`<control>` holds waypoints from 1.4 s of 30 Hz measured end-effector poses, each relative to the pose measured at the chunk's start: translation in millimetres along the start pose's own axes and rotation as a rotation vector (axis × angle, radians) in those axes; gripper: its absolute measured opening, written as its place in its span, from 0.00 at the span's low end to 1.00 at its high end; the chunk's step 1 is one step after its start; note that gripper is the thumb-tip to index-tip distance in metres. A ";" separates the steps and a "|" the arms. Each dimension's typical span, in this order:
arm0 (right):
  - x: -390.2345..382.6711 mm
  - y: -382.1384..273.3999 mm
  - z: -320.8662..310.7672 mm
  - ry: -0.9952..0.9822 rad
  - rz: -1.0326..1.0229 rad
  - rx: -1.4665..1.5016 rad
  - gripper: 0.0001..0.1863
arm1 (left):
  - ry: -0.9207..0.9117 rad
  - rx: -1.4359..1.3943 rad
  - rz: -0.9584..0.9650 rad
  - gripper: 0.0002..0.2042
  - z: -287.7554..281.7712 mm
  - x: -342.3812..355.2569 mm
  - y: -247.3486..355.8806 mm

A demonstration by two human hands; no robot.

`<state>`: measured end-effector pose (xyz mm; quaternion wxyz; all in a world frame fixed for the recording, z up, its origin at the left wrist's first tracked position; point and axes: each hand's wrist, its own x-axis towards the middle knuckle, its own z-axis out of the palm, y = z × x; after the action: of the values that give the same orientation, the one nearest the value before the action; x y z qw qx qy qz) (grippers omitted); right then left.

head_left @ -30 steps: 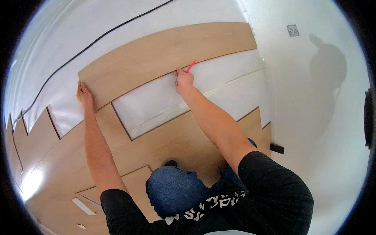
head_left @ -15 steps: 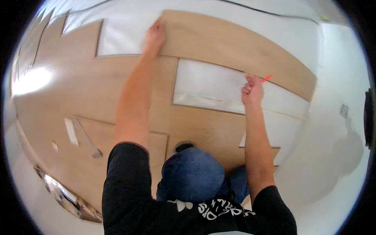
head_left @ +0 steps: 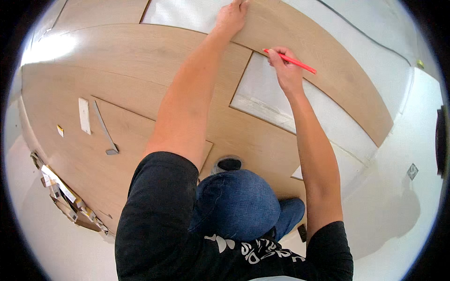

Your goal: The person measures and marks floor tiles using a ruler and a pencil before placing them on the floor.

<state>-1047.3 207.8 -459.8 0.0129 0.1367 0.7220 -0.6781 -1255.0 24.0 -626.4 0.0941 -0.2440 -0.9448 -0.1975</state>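
Observation:
A long wood-look floor plank [head_left: 337,65] lies loose across the far side, its right end close to the wall. At its left end my left hand [head_left: 231,19] grips the edge, fingers bent and partly cut off by the top of the picture. My right hand [head_left: 288,75] holds a red pencil [head_left: 300,63], its tip pointing left beside the plank's near edge, close to a laid board's corner. Between the plank and the laid flooring [head_left: 187,61] shows a gap with white underlay [head_left: 262,84].
A metal pull bar [head_left: 105,126] and a white strip [head_left: 84,116] lie on the flooring at left. Boxed clutter [head_left: 72,201] sits at lower left. A dark cable [head_left: 365,35] runs beyond the plank. The right wall [head_left: 384,206] carries a small socket box [head_left: 412,171].
My right hand has moved left along the plank's near edge and turned the pencil, tip now leftward. The view has shifted; my left hand stays at the plank's left end.

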 end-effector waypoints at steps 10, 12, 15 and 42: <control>22.6 22.1 -5.2 -0.057 -0.097 -0.454 0.08 | -0.057 -0.374 -0.365 0.28 -34.3 18.7 55.7; 23.1 28.0 0.3 -0.055 -0.123 -0.377 0.07 | -0.017 -0.323 -0.296 0.27 -24.4 14.9 44.9; 21.5 25.5 -2.7 -0.043 -0.117 -0.383 0.07 | -0.025 -0.291 -0.265 0.27 -20.6 12.6 45.6; 23.3 35.2 -5.8 -0.013 -0.112 -0.366 0.09 | -0.095 -0.418 -0.425 0.28 -68.7 22.5 70.9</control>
<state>-1061.2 219.2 -498.4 0.0045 0.0875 0.8396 -0.5360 -1233.4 61.6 -534.9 -0.0459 -0.0639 -0.9170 -0.3911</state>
